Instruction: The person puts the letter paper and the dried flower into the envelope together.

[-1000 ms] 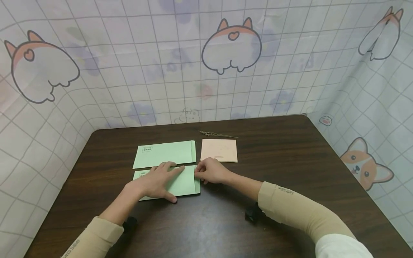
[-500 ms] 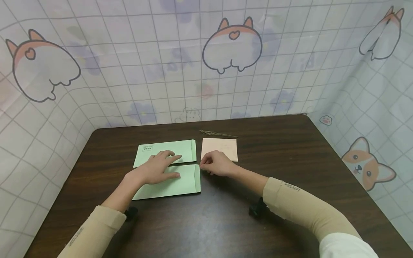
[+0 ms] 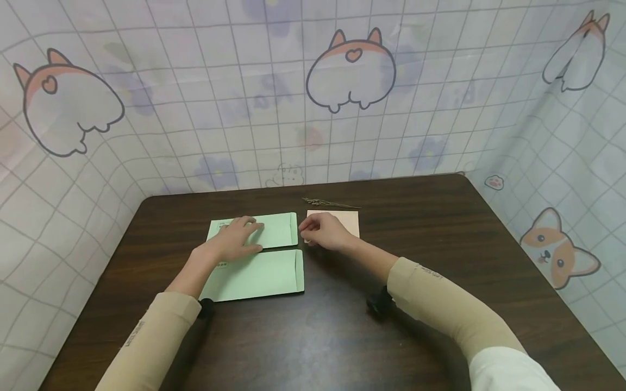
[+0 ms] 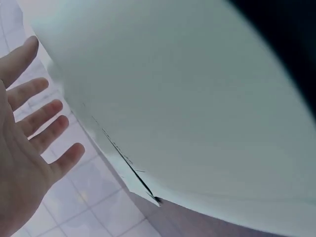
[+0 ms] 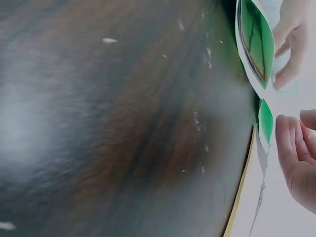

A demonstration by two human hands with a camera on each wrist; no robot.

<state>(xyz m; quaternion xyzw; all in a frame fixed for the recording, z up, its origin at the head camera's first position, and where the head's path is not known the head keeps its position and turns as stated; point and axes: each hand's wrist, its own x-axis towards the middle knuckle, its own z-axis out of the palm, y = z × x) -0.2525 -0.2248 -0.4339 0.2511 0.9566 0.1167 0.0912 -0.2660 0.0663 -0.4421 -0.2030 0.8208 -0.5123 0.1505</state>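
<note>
Nearest: flat pale green paper envelope (image 3: 254,275) on dark brown wooden table (image 3: 342,336), lying just below left hand (image 3: 235,241), untouched. Left hand rests flat, fingers straight and spread, on second pale green paper envelope (image 3: 276,229). Right hand (image 3: 325,232) just right of that envelope's flap end, fingers loosely curled, holding nothing, over near corner of peach square paper card (image 3: 342,220). Beyond card: thin dried twig (image 3: 330,203).

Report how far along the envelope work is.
Done, it seems: the near envelope lies flat, flap folded, no hand on it. In hand: the left hand rests flat on the far envelope, the right hand curled by its flap end, grip unclear. Untouched: the peach card and sprig.
</note>
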